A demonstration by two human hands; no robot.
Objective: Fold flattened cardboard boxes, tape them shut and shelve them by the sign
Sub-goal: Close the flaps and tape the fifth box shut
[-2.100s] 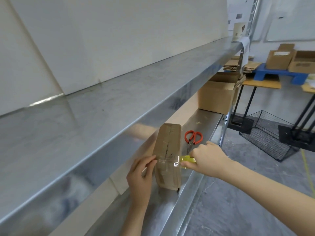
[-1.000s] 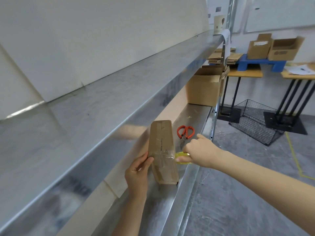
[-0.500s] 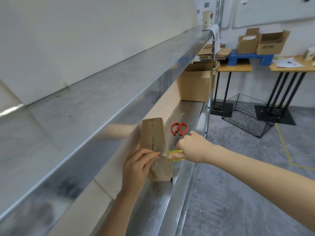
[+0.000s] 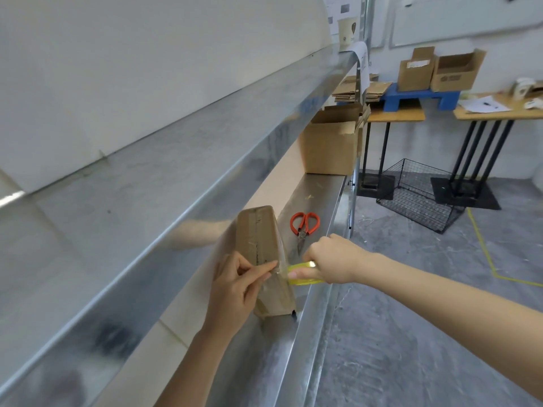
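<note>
One small cardboard box (image 4: pixel 258 230) stands upright on the lower metal shelf (image 4: pixel 320 189), close to its front lip, with a taped seam running down the face turned to the camera. The left hand (image 4: pixel 235 292) lies against that face, its fingers (image 4: pixel 261 267) laid out straight and pressing a strip of clear tape onto the cardboard. Just right of the box, the right hand (image 4: pixel 335 259) is curled round one yellow-cored tape roll (image 4: pixel 302 277). The strip runs taut from the roll to the box's edge.

Beyond the box on the same shelf lies one pair of orange-handled scissors (image 4: pixel 304 227), blades pointing back toward the box. Farther along stands one larger open carton (image 4: pixel 329 148). Above the box runs one upper shelf (image 4: pixel 205 148), with one paper cup (image 4: pixel 346 30) and one hanging paper sign (image 4: pixel 363 58) at its far end.

Well past the box to the right, two tables (image 4: pixel 396 114) stand. On the nearer one sit one stack of flattened cardboard (image 4: pixel 352 92) and one blue pallet (image 4: pixel 420 96) carrying two open boxes (image 4: pixel 415 70). One black wire basket (image 4: pixel 420 198) sits on the floor.
</note>
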